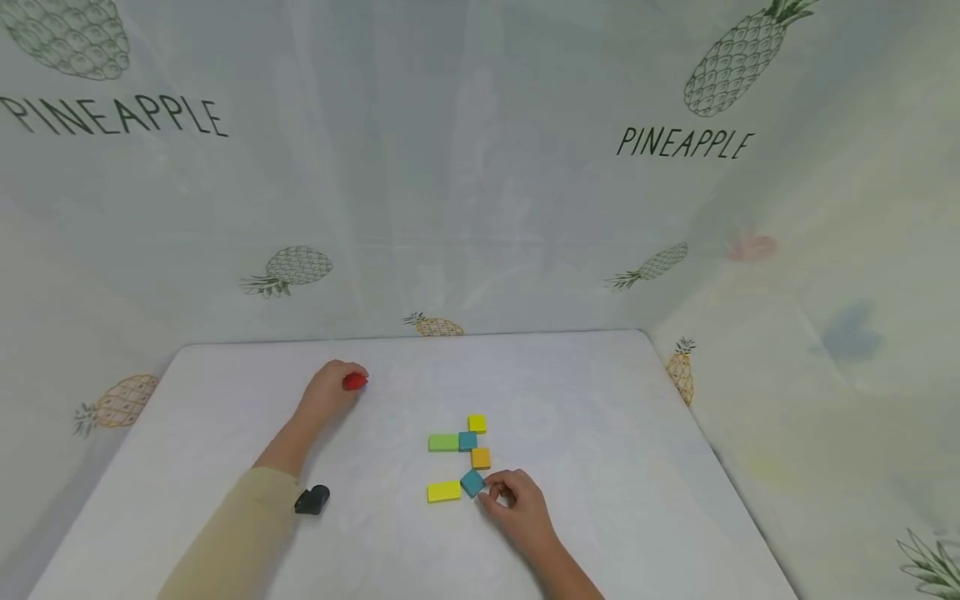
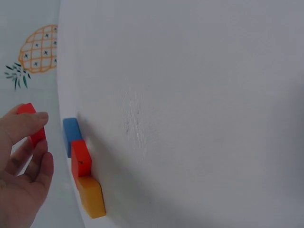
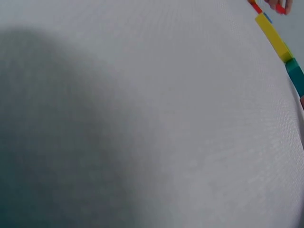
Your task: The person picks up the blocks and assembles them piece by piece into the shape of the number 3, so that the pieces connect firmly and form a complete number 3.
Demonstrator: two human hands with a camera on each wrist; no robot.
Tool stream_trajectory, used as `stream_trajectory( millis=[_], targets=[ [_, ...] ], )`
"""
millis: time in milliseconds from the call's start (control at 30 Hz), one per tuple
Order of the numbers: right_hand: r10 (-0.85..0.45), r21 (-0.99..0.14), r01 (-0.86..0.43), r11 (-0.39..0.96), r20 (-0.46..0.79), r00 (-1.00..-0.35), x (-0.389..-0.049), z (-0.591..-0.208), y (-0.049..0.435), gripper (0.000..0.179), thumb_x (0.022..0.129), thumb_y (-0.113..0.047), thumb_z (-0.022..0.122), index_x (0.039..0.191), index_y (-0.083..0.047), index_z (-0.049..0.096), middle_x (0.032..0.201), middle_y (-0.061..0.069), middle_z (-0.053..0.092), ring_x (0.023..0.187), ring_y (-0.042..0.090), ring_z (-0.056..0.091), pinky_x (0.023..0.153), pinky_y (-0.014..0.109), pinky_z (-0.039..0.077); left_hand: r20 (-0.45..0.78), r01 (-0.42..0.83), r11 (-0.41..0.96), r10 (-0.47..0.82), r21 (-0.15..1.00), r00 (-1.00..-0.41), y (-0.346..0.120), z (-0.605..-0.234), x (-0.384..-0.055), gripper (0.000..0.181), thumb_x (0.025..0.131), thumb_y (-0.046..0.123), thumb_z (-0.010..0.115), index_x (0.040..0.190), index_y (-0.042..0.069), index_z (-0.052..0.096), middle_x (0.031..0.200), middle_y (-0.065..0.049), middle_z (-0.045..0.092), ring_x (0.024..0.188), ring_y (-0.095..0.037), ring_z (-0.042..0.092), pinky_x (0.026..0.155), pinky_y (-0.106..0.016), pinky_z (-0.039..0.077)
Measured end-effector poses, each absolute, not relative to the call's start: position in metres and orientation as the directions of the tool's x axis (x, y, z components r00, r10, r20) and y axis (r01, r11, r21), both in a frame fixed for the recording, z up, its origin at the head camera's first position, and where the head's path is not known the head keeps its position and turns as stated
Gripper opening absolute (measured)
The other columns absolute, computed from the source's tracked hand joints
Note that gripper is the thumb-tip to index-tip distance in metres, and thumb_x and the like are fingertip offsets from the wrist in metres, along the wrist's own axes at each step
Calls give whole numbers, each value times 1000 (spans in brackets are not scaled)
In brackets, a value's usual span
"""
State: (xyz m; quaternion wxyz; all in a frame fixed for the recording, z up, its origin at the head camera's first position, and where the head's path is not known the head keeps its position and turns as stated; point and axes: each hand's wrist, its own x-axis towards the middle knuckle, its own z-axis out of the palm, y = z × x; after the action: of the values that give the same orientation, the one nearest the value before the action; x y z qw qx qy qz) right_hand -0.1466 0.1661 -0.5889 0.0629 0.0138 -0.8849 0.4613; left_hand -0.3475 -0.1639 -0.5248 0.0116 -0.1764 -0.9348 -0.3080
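My left hand [image 1: 335, 390] pinches a red block [image 1: 355, 381] between thumb and fingers at the table's far left. In the left wrist view, that hand [image 2: 23, 166] holds the red block [image 2: 38, 136] beside a touching row of a blue block [image 2: 72, 135], another red block [image 2: 81, 159] and an orange block [image 2: 92, 197]. My right hand [image 1: 519, 510] has thumb and forefinger on the right corner of a turned teal block [image 1: 472, 483]. That block's other corner meets a long yellow block [image 1: 444, 492]. In the right wrist view, the teal block [image 3: 295, 76] shows with a fingertip at the edge.
Beyond the right hand, an orange-yellow block [image 1: 481, 458], another teal block [image 1: 468, 442], a green block [image 1: 443, 442] and a small yellow block [image 1: 477, 424] lie close together on the white table [image 1: 615, 433]. A black device [image 1: 312, 500] sits at the left sleeve [image 1: 240, 533].
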Motion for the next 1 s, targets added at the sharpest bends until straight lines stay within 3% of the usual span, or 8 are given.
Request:
stream_trajectory(
  millis=[500,833,1000],
  targets=[
    [39,-818,-17,576,48,-998,-145,-582,163,13,84,-24,77,95,-22,70,79,-12,55,78,10,51,69,23,46,-3,244,753,311,611,-950,-141,-525,-286,31,82,-4,72,110,9,70,112,-11,61,105,-31,54,84,-46,53],
    [33,-827,-65,558,101,-994,-144,-583,164,13,83,-20,77,93,-20,70,78,-12,56,76,8,51,68,23,47,-14,233,745,310,624,-951,-126,-528,-260,36,80,-4,75,111,13,69,111,-6,61,102,-25,55,84,-42,53],
    [22,-826,-99,555,133,-991,-144,-583,164,13,82,-19,78,93,-19,70,77,-12,57,75,8,51,67,23,46,-18,225,725,311,651,-950,-120,-530,-247,36,79,-1,77,109,16,70,106,-2,60,93,-20,54,77,-35,53]
  ],
)
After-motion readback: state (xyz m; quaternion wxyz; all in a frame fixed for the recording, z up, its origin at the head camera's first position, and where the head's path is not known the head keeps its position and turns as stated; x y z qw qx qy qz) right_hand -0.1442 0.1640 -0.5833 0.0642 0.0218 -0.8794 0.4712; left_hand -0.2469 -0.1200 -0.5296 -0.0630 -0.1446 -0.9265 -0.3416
